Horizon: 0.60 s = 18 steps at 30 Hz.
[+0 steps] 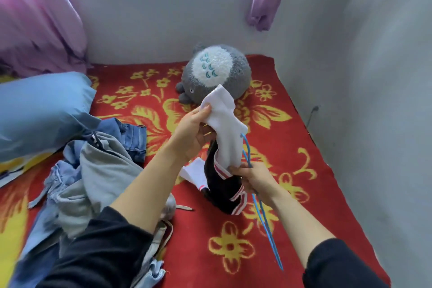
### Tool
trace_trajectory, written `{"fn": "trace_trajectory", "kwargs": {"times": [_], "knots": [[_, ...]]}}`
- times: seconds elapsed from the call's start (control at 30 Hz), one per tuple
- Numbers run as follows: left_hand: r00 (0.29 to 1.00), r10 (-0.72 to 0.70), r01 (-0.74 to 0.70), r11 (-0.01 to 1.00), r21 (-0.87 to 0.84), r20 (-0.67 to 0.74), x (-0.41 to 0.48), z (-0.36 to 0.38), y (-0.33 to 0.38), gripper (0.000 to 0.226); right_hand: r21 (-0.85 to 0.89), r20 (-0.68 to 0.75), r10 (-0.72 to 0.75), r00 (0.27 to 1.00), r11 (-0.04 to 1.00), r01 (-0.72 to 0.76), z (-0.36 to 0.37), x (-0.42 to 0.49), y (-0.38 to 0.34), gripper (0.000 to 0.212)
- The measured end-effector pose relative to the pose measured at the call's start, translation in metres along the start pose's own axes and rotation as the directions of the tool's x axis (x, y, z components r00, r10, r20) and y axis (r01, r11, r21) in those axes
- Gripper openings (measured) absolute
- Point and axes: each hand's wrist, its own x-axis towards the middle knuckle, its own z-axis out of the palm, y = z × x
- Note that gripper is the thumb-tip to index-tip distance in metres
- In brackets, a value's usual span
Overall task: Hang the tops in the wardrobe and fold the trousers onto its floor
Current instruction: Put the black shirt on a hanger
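Your left hand (pixel 194 128) is pinching the upper end of the white sleeve of a black-and-white top (pixel 228 124), thumb on the cloth and fingers curled behind. That keeps the sleeve stretched up, so you can see which way the garment runs. Your right hand (pixel 254 177) is clenched on a blue wire hanger (pixel 261 213) and also pins the lower end of the same sleeve, near the pink-striped trim. The hanger's long end trails down past your wrist. I can't tell if any of the wire is inside the garment. The black body of the top sags between your hands onto the red flowered blanket (pixel 292 229), with the other white sleeve lying under it. My read: you're at the threading step, and the top isn't on the hanger yet. Left of you is the pile of clothes (pixel 93 170), grey and denim pieces with jeans (pixel 133 138) on the far edge, unfolded, probably the trousers. Beyond it lies a blue pillow (pixel 39 110), and there's a grey plush toy (pixel 215 70) against the wall. The wardrobe is not in view.
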Motion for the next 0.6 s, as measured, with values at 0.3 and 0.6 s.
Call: {"fn": "trace_trajectory", "kwargs": {"times": [0.3, 0.6], "knots": [[0.962, -0.015, 0.118, 0.924, 0.365, -0.273, -0.056, -0.021, 0.0, 0.029, 0.059, -0.022, -0.098, 0.995, 0.993, 0.099, 0.003, -0.034, -0.069, 0.04], [0.948, -0.316, 0.265, 0.734, 0.625, -0.031, -0.112, -0.03, -0.073, 0.062, -0.031, -0.089, -0.008, 0.996, 1.0, 0.005, 0.038, -0.034, -0.06, 0.018]]}}
